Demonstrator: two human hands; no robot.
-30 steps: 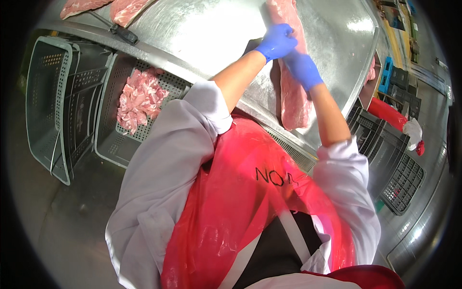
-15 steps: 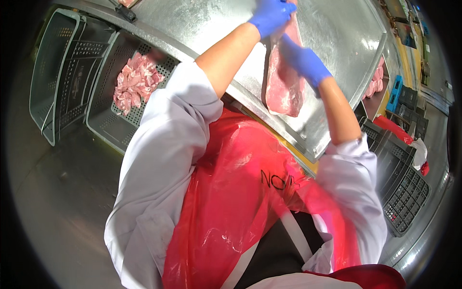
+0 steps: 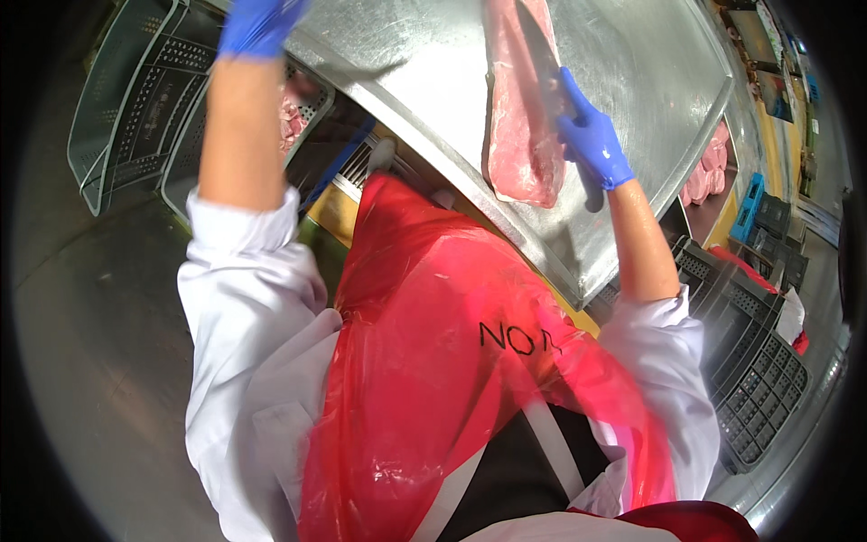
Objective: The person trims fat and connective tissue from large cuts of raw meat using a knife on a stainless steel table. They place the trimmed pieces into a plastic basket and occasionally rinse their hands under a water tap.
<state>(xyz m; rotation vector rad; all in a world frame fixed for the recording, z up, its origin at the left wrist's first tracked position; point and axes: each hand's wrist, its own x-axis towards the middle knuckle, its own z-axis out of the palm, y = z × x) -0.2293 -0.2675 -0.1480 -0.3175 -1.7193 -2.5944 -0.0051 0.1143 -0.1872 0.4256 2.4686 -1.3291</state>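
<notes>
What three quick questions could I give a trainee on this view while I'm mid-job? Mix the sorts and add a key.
1. Which hand grips the knife?
2. True or false: the left hand is touching the long slab of meat.
3. What colour is the apron? a) green b) red c) yellow

Key:
1. The right hand.
2. False: it is well off to the slab's left, at the picture's upper edge.
3. b) red.

Meat-processing room, raw meat (image 3: pixel 521 149) slab on metal table (image 3: pixel 415 77), perforated plastic crates (image 3: pixel 763 397), plastic apron (image 3: pixel 424 316).
</notes>
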